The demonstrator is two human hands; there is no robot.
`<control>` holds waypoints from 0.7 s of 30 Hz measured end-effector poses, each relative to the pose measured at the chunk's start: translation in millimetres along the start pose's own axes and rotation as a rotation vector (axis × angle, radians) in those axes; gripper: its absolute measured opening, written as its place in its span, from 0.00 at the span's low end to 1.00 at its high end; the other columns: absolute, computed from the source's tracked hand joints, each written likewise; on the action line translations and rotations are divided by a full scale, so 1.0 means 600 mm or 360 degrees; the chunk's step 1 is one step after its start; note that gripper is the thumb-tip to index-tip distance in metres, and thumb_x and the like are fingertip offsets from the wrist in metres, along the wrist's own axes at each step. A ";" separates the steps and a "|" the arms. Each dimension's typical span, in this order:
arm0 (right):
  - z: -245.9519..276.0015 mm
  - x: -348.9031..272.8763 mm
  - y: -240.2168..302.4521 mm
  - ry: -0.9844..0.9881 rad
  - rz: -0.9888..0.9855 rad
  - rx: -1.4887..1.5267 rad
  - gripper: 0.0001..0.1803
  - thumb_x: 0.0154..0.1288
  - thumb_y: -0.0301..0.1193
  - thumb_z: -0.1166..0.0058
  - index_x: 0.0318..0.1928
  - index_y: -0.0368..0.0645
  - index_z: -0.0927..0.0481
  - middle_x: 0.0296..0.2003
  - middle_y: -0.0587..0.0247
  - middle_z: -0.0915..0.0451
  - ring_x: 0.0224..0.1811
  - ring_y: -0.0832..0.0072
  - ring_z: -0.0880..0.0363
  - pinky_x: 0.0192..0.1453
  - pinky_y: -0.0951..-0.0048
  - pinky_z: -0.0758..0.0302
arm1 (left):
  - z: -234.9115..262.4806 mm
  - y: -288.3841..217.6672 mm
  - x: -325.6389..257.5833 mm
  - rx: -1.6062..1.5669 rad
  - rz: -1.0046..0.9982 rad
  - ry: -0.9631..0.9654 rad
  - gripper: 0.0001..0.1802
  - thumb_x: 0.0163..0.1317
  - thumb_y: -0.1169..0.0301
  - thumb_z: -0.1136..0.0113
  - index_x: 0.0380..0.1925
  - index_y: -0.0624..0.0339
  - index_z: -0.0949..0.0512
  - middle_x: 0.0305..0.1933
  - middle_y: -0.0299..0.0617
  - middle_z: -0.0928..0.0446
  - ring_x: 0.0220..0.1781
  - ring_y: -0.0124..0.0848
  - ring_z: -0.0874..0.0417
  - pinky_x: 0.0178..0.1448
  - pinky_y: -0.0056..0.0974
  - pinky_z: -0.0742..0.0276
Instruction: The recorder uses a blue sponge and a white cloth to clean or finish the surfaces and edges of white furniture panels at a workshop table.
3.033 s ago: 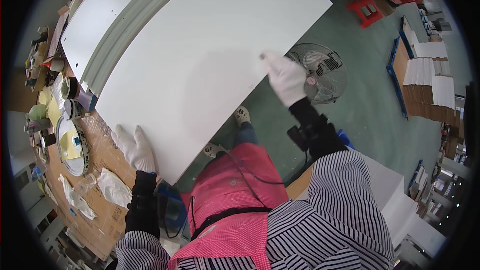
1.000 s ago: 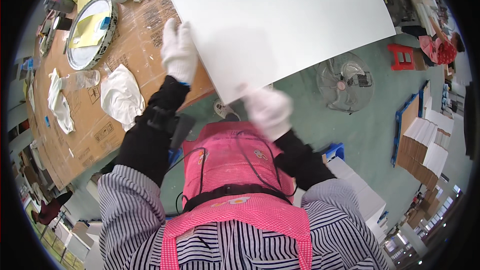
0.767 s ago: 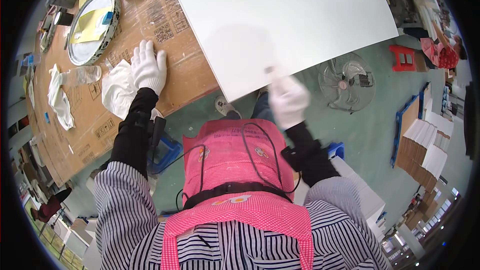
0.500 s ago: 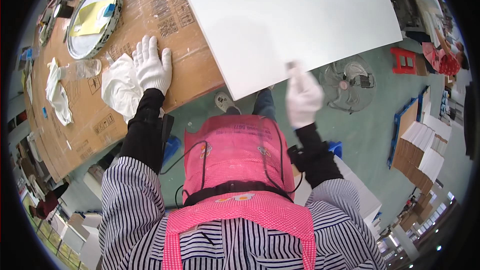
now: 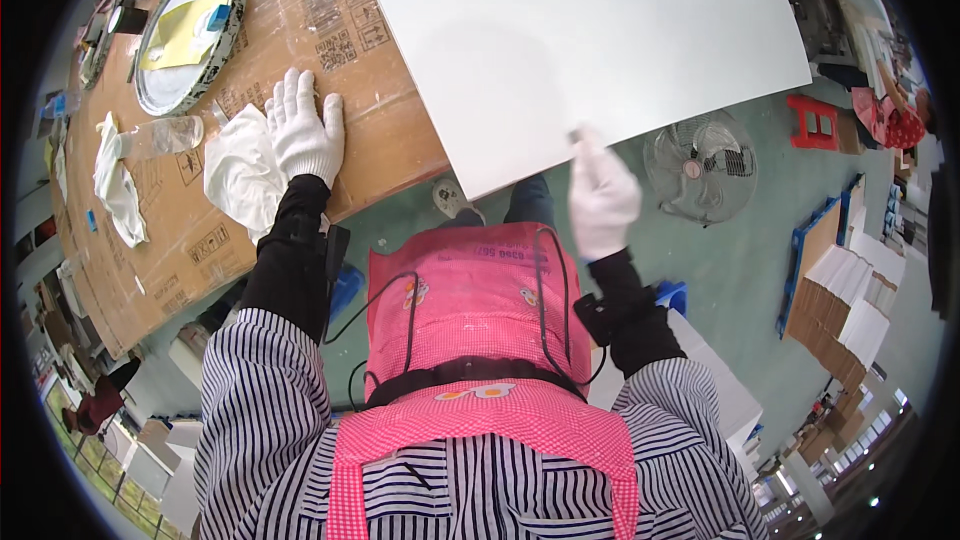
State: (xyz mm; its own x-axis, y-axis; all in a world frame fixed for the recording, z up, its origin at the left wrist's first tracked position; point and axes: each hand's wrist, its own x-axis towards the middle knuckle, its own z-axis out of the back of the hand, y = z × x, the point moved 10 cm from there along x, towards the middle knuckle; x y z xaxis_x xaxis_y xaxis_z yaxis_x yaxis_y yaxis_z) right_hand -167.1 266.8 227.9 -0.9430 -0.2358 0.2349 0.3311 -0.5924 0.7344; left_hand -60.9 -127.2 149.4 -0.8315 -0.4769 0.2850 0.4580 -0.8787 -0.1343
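My left hand [image 5: 305, 135], in a white knit glove, lies flat with its fingers stretched out on the cardboard-covered table [image 5: 385, 130]. Beside it, partly against its edge, is a crumpled white cloth [image 5: 240, 170]. A large white board [image 5: 600, 30] covers the right part of the table and reaches past its near edge. My gloved right hand [image 5: 604, 195] is closed in a pinch at the board's near edge. From its fingertips sticks a small grey piece [image 5: 576, 135], blurred, its kind unclear. Whether that piece touches the board I cannot tell.
At the left lie a clear plastic bottle [image 5: 165, 138], another white cloth [image 5: 120, 185] and a round lid [image 5: 200, 60] with yellow paper on it. A floor fan [image 5: 700, 168], a red stool [image 5: 812, 122] and stacked cardboard sheets [image 5: 840, 290] stand to the right.
My right hand has shifted slightly left along the board's near edge, still pinching the small grey piece. My left hand has stayed in place on the table.
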 end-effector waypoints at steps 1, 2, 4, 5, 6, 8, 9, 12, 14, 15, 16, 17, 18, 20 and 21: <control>-0.030 -0.015 0.030 0.0213 -0.0093 0.0199 0.10 0.77 0.30 0.44 0.49 0.41 0.12 0.37 0.53 0.11 0.34 0.64 0.11 0.38 0.68 0.17 | -0.003 0.002 0.000 -0.0002 0.0014 0.0017 0.31 0.73 0.53 0.44 0.70 0.57 0.28 0.78 0.52 0.32 0.81 0.52 0.36 0.85 0.55 0.49; -0.053 -0.035 0.082 0.0333 0.0265 0.0158 0.09 0.77 0.28 0.42 0.43 0.40 0.10 0.34 0.55 0.11 0.31 0.70 0.13 0.34 0.70 0.18 | -0.004 -0.007 0.006 -0.0009 0.0012 0.0014 0.31 0.73 0.53 0.44 0.70 0.57 0.28 0.78 0.52 0.32 0.81 0.52 0.36 0.85 0.55 0.49; -0.126 -0.104 0.169 0.0863 0.0857 -0.0335 0.07 0.69 0.30 0.39 0.45 0.51 0.12 0.19 0.64 0.27 0.18 0.65 0.26 0.22 0.63 0.29 | 0.001 -0.016 0.008 -0.0053 0.0010 0.0000 0.31 0.73 0.54 0.44 0.70 0.57 0.28 0.78 0.52 0.32 0.81 0.52 0.36 0.85 0.55 0.48; -0.125 -0.122 0.195 0.0912 0.1015 -0.0110 0.11 0.67 0.32 0.39 0.49 0.55 0.13 0.18 0.65 0.31 0.18 0.67 0.26 0.22 0.63 0.29 | 0.000 -0.015 0.009 -0.0062 0.0007 -0.0004 0.31 0.73 0.54 0.44 0.70 0.57 0.28 0.78 0.52 0.32 0.81 0.52 0.36 0.85 0.55 0.48; -0.111 -0.110 0.190 0.0904 0.0947 -0.0035 0.11 0.66 0.31 0.38 0.49 0.54 0.12 0.18 0.65 0.30 0.18 0.67 0.26 0.22 0.64 0.29 | 0.000 -0.011 0.007 -0.0061 0.0017 0.0016 0.31 0.73 0.54 0.43 0.70 0.57 0.28 0.78 0.52 0.32 0.81 0.52 0.36 0.85 0.55 0.48; -0.058 -0.044 0.157 0.0677 0.0828 0.0106 0.11 0.68 0.29 0.37 0.49 0.49 0.11 0.22 0.65 0.21 0.20 0.65 0.22 0.24 0.64 0.26 | -0.001 -0.005 0.002 -0.0041 0.0023 0.0032 0.31 0.73 0.55 0.43 0.70 0.58 0.28 0.77 0.53 0.31 0.81 0.53 0.35 0.85 0.54 0.48; -0.019 0.008 0.103 0.0396 0.0471 0.0249 0.09 0.72 0.32 0.39 0.49 0.48 0.12 0.30 0.59 0.15 0.29 0.62 0.15 0.34 0.63 0.19 | 0.001 -0.003 0.003 -0.0040 0.0033 0.0019 0.30 0.73 0.55 0.42 0.70 0.58 0.28 0.77 0.53 0.30 0.80 0.53 0.35 0.85 0.54 0.48; 0.099 0.137 -0.116 -0.0025 -0.0416 -0.0010 0.14 0.76 0.33 0.42 0.52 0.37 0.12 0.43 0.46 0.11 0.43 0.63 0.12 0.51 0.65 0.18 | 0.012 0.005 -0.001 -0.0038 0.0047 0.0024 0.30 0.73 0.56 0.43 0.70 0.58 0.28 0.77 0.52 0.31 0.81 0.52 0.35 0.85 0.54 0.48; 0.168 0.210 -0.189 -0.0189 -0.0615 0.0137 0.17 0.77 0.34 0.42 0.54 0.31 0.14 0.47 0.54 0.10 0.48 0.72 0.13 0.57 0.70 0.19 | 0.008 -0.003 0.004 -0.0046 0.0030 0.0048 0.29 0.73 0.57 0.43 0.70 0.58 0.28 0.78 0.51 0.31 0.81 0.51 0.36 0.85 0.53 0.48; 0.187 0.237 -0.209 -0.0231 -0.0561 0.0189 0.16 0.76 0.34 0.40 0.53 0.33 0.13 0.46 0.54 0.10 0.48 0.73 0.13 0.57 0.71 0.20 | 0.008 -0.006 0.005 -0.0055 0.0035 0.0042 0.29 0.73 0.57 0.43 0.70 0.58 0.28 0.78 0.51 0.31 0.81 0.51 0.36 0.85 0.53 0.48; 0.188 0.260 -0.203 -0.0186 -0.0450 0.0039 0.16 0.75 0.34 0.40 0.53 0.34 0.12 0.45 0.54 0.10 0.47 0.71 0.13 0.56 0.70 0.20 | 0.006 -0.005 0.006 -0.0058 0.0041 0.0052 0.29 0.74 0.57 0.43 0.70 0.57 0.27 0.78 0.51 0.32 0.81 0.51 0.37 0.86 0.53 0.49; 0.186 0.275 -0.196 -0.0143 -0.0341 -0.0109 0.15 0.75 0.34 0.39 0.53 0.36 0.12 0.45 0.54 0.10 0.45 0.68 0.13 0.54 0.69 0.19 | 0.004 -0.006 0.007 -0.0061 0.0045 0.0064 0.28 0.74 0.58 0.43 0.70 0.57 0.27 0.78 0.51 0.32 0.82 0.51 0.37 0.86 0.53 0.49; 0.181 0.271 -0.202 -0.0139 -0.0338 -0.0110 0.15 0.75 0.34 0.39 0.53 0.36 0.12 0.45 0.54 0.10 0.45 0.68 0.13 0.54 0.69 0.19 | 0.002 -0.009 0.007 -0.0062 0.0050 0.0064 0.28 0.74 0.58 0.43 0.70 0.57 0.27 0.78 0.51 0.32 0.82 0.51 0.37 0.86 0.53 0.49; 0.106 0.238 -0.130 0.0094 -0.0221 -0.0638 0.12 0.71 0.35 0.37 0.47 0.41 0.10 0.39 0.55 0.12 0.39 0.61 0.14 0.48 0.63 0.20 | 0.006 0.002 0.002 -0.0069 0.0074 0.0069 0.28 0.74 0.58 0.43 0.70 0.57 0.28 0.78 0.51 0.32 0.82 0.51 0.37 0.86 0.53 0.49; 0.073 0.197 -0.088 -0.0017 0.0192 -0.0555 0.09 0.67 0.35 0.36 0.39 0.45 0.11 0.32 0.56 0.16 0.35 0.56 0.17 0.43 0.57 0.22 | 0.004 0.000 0.004 -0.0067 0.0077 0.0069 0.28 0.74 0.58 0.43 0.70 0.57 0.28 0.78 0.51 0.32 0.82 0.51 0.37 0.86 0.53 0.49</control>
State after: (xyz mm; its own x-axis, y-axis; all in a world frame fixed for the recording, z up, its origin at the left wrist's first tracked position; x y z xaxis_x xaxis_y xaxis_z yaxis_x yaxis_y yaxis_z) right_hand -297.2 304.0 245.0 -0.8963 -0.3129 0.3143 0.4296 -0.7885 0.4402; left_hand -62.1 -128.2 152.5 -0.8220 -0.5183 0.2359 0.4850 -0.8543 -0.1870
